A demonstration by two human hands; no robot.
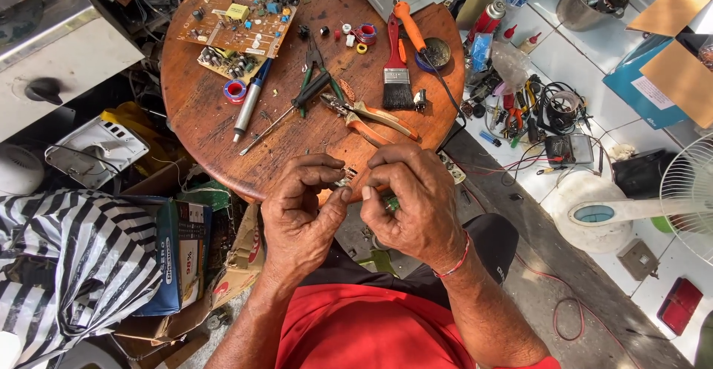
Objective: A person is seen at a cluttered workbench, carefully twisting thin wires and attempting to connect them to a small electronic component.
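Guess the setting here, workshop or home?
Likely an informal electronics repair spot. A round wooden table holds bare circuit boards, pliers and a screwdriver; both hands pinch a small component.

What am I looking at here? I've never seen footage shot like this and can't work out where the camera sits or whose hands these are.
There is no machine here. The single picture comes from a camera worn on a person's head, looking down, so both hands are that person's own. The left hand and right hand meet just at the near edge of a round wooden table and pinch a small electronic part between the fingertips; it is too small to identify further. On the table lie a brown circuit board, a soldering iron, a screwdriver, orange-handled pliers, a red-handled paintbrush and small rolls of tape. More tools, cables and a white fan sit on the tiled floor to the right.
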